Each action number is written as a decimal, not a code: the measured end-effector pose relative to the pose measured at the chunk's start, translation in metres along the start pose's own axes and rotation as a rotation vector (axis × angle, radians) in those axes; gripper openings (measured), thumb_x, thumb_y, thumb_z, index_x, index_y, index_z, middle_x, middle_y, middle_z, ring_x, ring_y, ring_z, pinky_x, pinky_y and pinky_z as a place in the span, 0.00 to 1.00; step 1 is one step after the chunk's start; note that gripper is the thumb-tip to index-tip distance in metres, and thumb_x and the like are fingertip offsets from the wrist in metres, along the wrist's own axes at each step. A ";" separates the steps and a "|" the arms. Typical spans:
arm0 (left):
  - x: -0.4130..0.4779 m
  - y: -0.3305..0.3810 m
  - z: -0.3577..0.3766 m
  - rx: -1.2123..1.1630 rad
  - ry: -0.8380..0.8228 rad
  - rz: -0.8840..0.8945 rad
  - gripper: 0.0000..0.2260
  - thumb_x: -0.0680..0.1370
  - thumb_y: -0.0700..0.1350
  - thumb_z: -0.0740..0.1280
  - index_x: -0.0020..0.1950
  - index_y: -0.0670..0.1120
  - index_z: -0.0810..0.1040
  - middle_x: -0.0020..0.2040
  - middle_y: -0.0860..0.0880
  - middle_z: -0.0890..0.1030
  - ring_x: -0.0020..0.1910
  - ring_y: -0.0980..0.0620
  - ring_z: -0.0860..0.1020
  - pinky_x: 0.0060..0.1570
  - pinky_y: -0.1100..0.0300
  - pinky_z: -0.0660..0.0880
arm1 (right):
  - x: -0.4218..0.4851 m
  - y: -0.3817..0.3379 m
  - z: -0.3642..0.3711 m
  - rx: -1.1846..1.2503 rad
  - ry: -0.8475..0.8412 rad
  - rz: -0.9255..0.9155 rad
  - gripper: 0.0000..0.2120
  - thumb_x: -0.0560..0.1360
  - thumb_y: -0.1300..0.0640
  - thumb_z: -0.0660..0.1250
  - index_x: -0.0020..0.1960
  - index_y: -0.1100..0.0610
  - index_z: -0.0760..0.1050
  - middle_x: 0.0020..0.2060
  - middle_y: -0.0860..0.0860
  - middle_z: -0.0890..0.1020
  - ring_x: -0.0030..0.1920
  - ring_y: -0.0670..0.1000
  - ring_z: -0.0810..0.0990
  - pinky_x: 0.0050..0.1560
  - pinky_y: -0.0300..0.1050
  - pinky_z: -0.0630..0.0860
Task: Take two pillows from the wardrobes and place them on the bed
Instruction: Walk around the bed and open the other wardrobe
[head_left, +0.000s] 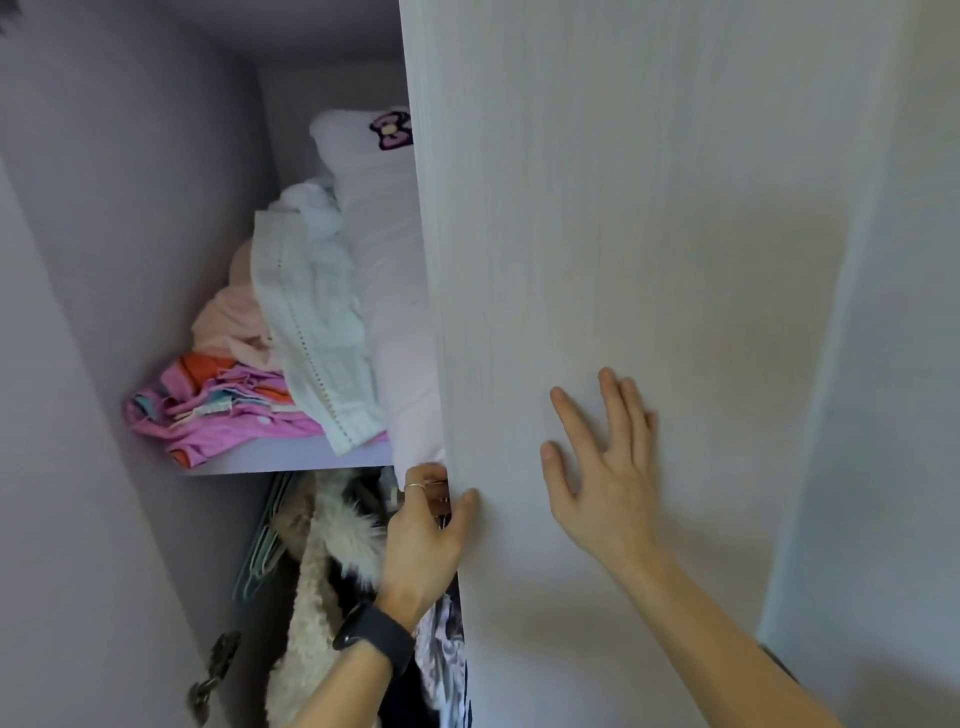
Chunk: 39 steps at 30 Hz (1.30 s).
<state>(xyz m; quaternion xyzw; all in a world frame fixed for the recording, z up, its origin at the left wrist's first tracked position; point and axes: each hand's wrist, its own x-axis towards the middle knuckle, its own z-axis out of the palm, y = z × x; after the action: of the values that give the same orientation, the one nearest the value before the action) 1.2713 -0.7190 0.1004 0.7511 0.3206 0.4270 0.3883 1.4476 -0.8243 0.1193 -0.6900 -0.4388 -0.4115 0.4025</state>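
One pillow (384, 270), white with a bow motif near its top, is stored on end on the upper shelf (291, 460) of the wardrobe (156, 208). Its three o'clock side is hidden behind the door (649, 208). A second pillow is not visible.

The left hand (421, 525) is closed on the door's free edge, just at six o'clock of the pillow's lower corner, with the fingers curled behind the panel and the thumb on its front. The right hand (605, 467) is laid flat on the door face at three o'clock of the left hand, fingers straight and spread, gripping nothing.

The step in hand is judged to be opening the door. It should be swung fully clear, so that the whole pillow is exposed before it is gripped. The pillow should then be drawn out towards three o'clock, away from the neighbouring pile, which could be dragged off the shelf.

Shelf contents, at nine o'clock of the pillow:
- a white cloth (311, 322) leaning against the pillow;
- a peach cloth (234, 317) behind it;
- pink and orange folded clothes (223, 415) at the shelf edge.

Below the shelf, at six o'clock, a fluffy coat (317, 561) and hangers (260, 561) are hung.
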 end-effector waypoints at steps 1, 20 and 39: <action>0.002 -0.002 0.000 -0.001 -0.014 0.000 0.12 0.77 0.49 0.71 0.54 0.59 0.70 0.47 0.57 0.83 0.44 0.61 0.81 0.49 0.55 0.80 | -0.006 0.003 0.008 -0.053 -0.016 -0.003 0.27 0.78 0.50 0.66 0.76 0.47 0.67 0.79 0.57 0.58 0.80 0.59 0.54 0.75 0.67 0.55; -0.024 -0.003 -0.031 -0.115 -0.181 -0.007 0.11 0.72 0.52 0.77 0.51 0.51 0.81 0.43 0.54 0.85 0.42 0.66 0.81 0.46 0.69 0.77 | -0.043 -0.008 -0.033 -0.119 -0.204 0.060 0.29 0.83 0.47 0.58 0.81 0.45 0.52 0.82 0.52 0.48 0.81 0.53 0.44 0.77 0.61 0.56; -0.161 0.022 0.010 -0.799 -0.947 -0.005 0.17 0.72 0.28 0.68 0.54 0.44 0.85 0.55 0.48 0.86 0.56 0.49 0.83 0.54 0.62 0.78 | -0.255 -0.094 -0.204 0.520 -0.309 0.861 0.30 0.72 0.47 0.74 0.70 0.32 0.68 0.65 0.34 0.77 0.61 0.41 0.81 0.56 0.39 0.79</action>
<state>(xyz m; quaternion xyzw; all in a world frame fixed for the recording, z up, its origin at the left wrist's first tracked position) 1.2141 -0.8639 0.0528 0.6549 -0.0693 0.1334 0.7406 1.2456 -1.0540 -0.0288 -0.7378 -0.2572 0.0200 0.6237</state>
